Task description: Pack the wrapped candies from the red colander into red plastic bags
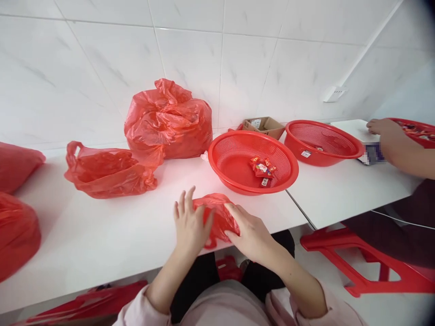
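Observation:
A small red plastic bag (217, 213) is between my hands at the front edge of the white table. My right hand (253, 235) grips the bag's right side, fingers over its top and thumb lower down. At the bag's left side is my left hand (190, 222), its fingers spread and raised, the thumb slightly blurred against the plastic. Just behind them stands a red perforated basket (224, 165) with several red-wrapped packets (263, 167) lying in its right part.
Behind on the left are a large tied red bag (170, 122) and a slumped open red bag (108, 176). A second red basket (322, 142) and a cardboard box (263, 126) stand at the right. A co-worker's arm (396, 142) reaches in above a red stool (367, 258).

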`<state>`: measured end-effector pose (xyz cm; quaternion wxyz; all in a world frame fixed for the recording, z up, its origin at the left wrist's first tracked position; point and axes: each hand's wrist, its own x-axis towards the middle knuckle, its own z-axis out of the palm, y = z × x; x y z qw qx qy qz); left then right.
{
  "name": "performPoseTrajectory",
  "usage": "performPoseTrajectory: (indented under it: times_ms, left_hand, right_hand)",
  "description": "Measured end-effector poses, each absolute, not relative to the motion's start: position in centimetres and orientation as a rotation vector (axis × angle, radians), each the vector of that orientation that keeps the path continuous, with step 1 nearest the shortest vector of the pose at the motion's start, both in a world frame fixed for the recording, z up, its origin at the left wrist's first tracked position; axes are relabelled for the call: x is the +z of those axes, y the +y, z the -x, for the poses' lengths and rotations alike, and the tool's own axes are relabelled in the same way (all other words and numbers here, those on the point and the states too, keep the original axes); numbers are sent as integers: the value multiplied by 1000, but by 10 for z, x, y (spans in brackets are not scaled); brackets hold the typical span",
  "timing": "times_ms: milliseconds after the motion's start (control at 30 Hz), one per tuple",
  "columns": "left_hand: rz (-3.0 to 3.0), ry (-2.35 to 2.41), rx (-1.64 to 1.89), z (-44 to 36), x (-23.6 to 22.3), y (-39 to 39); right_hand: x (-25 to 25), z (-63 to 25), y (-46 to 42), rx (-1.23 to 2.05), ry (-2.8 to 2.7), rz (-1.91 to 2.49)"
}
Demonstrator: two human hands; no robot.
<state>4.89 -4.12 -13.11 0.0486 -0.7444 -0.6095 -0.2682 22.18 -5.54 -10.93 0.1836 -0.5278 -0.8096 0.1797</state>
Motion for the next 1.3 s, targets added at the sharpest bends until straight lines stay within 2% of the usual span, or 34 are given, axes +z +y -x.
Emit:
performPoseTrajectory:
  times_ms: [167,333,400,533,600,700,800,900,1100,1300]
  left_hand:
    - [2191,-2112,-311,4,-136,-4]
    - [2558,-2202,125,33,-112,-14]
    - [2742,-2189,67,37,-105,-23]
    - [2901,-2194,-377,40,-98,-37]
    - [2837,-2216,-523,37,-95,-41]
    - [2828,-2208,-624,28,-92,-45]
    - [2886,-2179,-743,18,-93,-46]
    - [2909,-2249,-774,11,-95,-47]
    - [2929,-2366,-937,15,-95,-54]
    - [2874,-2431,-982,20,-97,-50]
  right_hand:
    - [-112,-244,-64,487,-2540,1764]
    - [-98,-277,-59,593,-2534,1836]
    - [-81,-292,-55,745,-2510,1765]
    - [-34,-328,-36,852,-2493,1494]
    - [-13,-343,-14,744,-2421,1458]
    - [0,-355,40,436,-2340,1626]
    - [-13,-355,104,211,-2514,1980]
    - [-40,-353,153,302,-2619,2158]
    - [-80,-351,186,476,-2633,2251]
    - [-74,-355,188,460,-2383,2194]
